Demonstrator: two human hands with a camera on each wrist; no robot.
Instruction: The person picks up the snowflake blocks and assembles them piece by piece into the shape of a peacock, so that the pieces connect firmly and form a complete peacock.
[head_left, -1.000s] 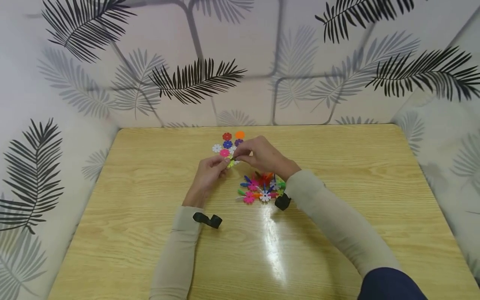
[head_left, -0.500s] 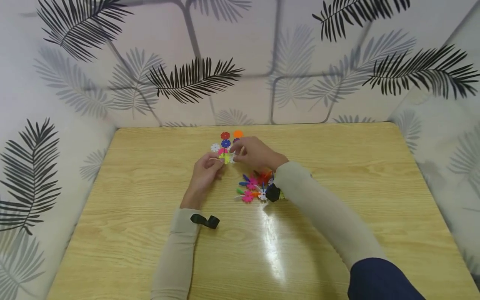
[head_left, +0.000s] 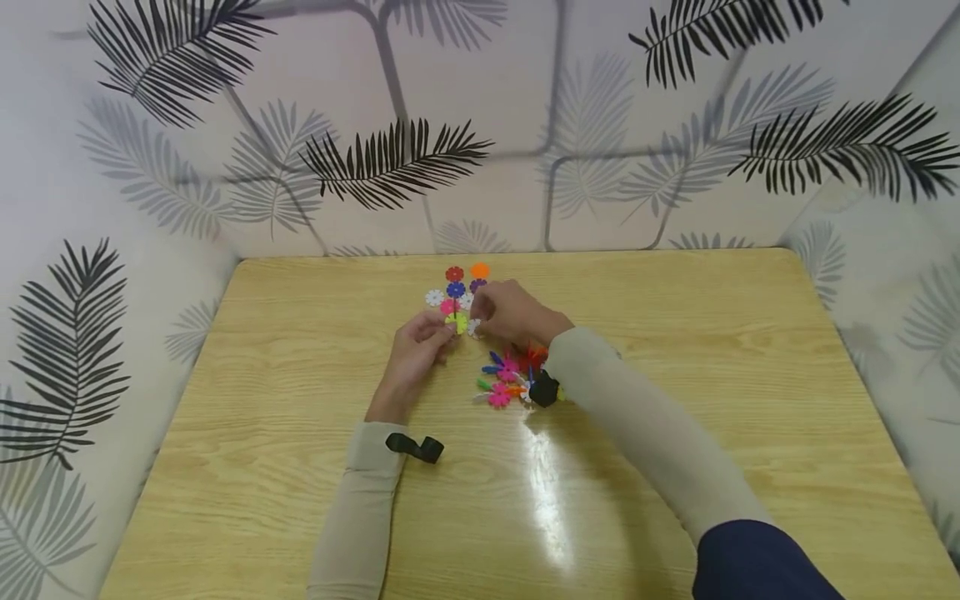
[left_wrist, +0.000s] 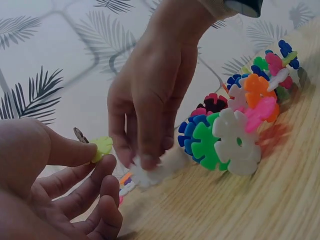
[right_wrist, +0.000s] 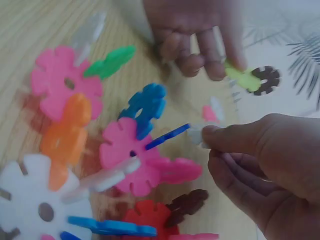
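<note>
My left hand (head_left: 418, 346) pinches a yellow flower-shaped plastic disc (left_wrist: 102, 148) between thumb and fingers. A brown disc (right_wrist: 266, 80) stands at an angle to the yellow one, joined at its edge. Close on the right, my right hand (head_left: 521, 315) reaches down with thumb and fingertips pinching a white flower-shaped disc (right_wrist: 196, 134). In the left wrist view that white disc (left_wrist: 145, 174) is blurred and partly covered by the fingers. The two held pieces are apart from each other.
Several loose discs, such as a red one (head_left: 453, 273), an orange one (head_left: 480, 271) and a blue one (head_left: 456, 289), lie on the wooden table (head_left: 300, 350) beyond the hands. Below my right wrist sits a cluster of joined discs, with a pink one (right_wrist: 67, 82) and a white one (right_wrist: 45, 200).
Both hands were together at the yellow and brown discs. My right hand has since let go, moved slightly aside and taken hold of a white disc; the left hand keeps the yellow one.
</note>
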